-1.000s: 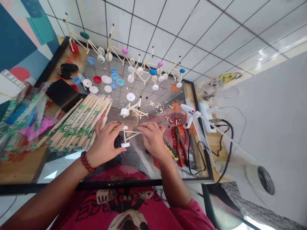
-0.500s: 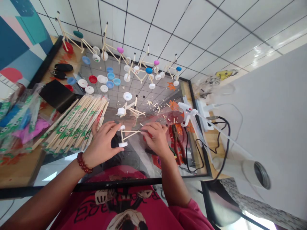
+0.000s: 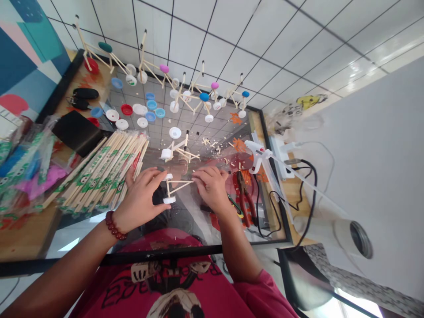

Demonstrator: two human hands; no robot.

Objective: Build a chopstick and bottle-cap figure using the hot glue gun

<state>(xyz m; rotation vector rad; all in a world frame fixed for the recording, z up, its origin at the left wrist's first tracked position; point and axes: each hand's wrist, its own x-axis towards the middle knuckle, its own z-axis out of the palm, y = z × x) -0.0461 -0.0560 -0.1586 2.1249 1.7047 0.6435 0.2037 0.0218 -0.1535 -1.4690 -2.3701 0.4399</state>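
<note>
Between both hands sits a small stick frame [image 3: 175,187] made of thin wooden sticks with two white bottle caps at its left end. My left hand [image 3: 142,198], with a red bead bracelet at the wrist, pinches the cap end of the frame. My right hand [image 3: 211,187] pinches the pointed right end of the sticks. The frame rests low over a glass tabletop [image 3: 195,221]. Just beyond it lies a second, similar stick-and-cap piece [image 3: 177,150].
A pile of wrapped chopsticks [image 3: 106,170] lies left of my hands. Loose coloured caps [image 3: 145,110] and finished stick models [image 3: 195,95] stand further back. A white glue gun [image 3: 260,154], red pliers [image 3: 247,194] and black cables [image 3: 298,194] lie to the right. A black wallet [image 3: 77,130] sits at left.
Both hands keep hold of the stick frame with little shift. The head camera has turned slightly, so everything sits a bit further left and up.
</note>
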